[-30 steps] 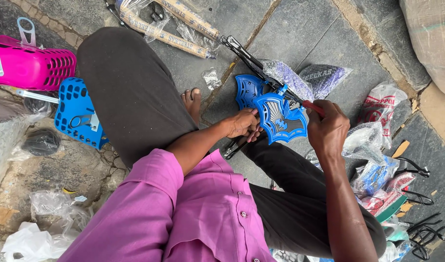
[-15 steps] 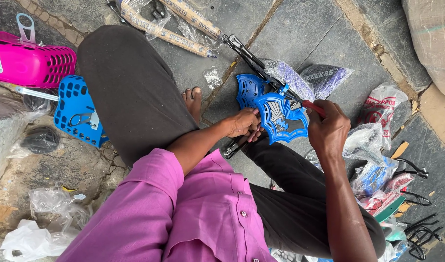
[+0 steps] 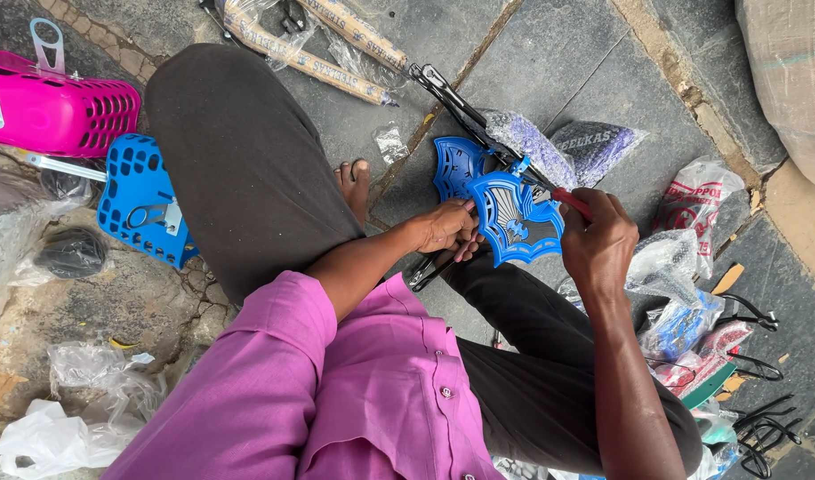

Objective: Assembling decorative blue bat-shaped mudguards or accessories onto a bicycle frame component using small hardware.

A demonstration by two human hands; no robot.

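I sit on a stone pavement in dark trousers and a pink shirt. My left hand (image 3: pixel 445 229) grips the lower edge of a blue bat-shaped plastic plate (image 3: pixel 517 216), holding it upright over my knee. My right hand (image 3: pixel 598 242) is closed around a red-handled tool (image 3: pixel 570 201) whose tip meets the plate's upper right side. A second blue plate of the same shape (image 3: pixel 453 165) lies just behind it, against a black metal frame (image 3: pixel 452 98).
A pink plastic basket (image 3: pixel 56 111) and a blue perforated plastic panel (image 3: pixel 140 200) lie to the left. Wrapped tubes (image 3: pixel 305 58) lie ahead. Plastic bags with parts (image 3: pixel 692 267) and black brackets (image 3: pixel 763 431) crowd the right. My bare foot (image 3: pixel 356 185) rests on the slab.
None of note: both hands stay on the blue plate and the tool, with only a slight shift of the view.
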